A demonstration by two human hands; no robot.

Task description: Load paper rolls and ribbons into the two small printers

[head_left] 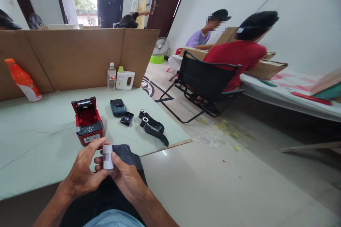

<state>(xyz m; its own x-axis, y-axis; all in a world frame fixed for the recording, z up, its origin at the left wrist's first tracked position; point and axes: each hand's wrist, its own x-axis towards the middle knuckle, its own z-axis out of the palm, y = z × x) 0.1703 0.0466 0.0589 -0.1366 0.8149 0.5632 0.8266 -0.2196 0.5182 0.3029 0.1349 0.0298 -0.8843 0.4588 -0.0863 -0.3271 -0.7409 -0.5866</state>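
Observation:
A small white paper roll with a purplish printed patch stands upright between my hands, just off the table's front edge. My right hand is closed on it, with the thumb pressed to its right side. My left hand curls around its left side, fingertips behind it and thumb near its base. Just beyond my hands is a red and black label printer, its lid raised and its red bay showing. To its right lie a dark compact printer and a small black part.
Two black rolls with loose tails lie near the table's right corner. A cardboard screen lines the back, with an orange bottle, a water bottle and a white jug. A black folding chair holds a seated person in red.

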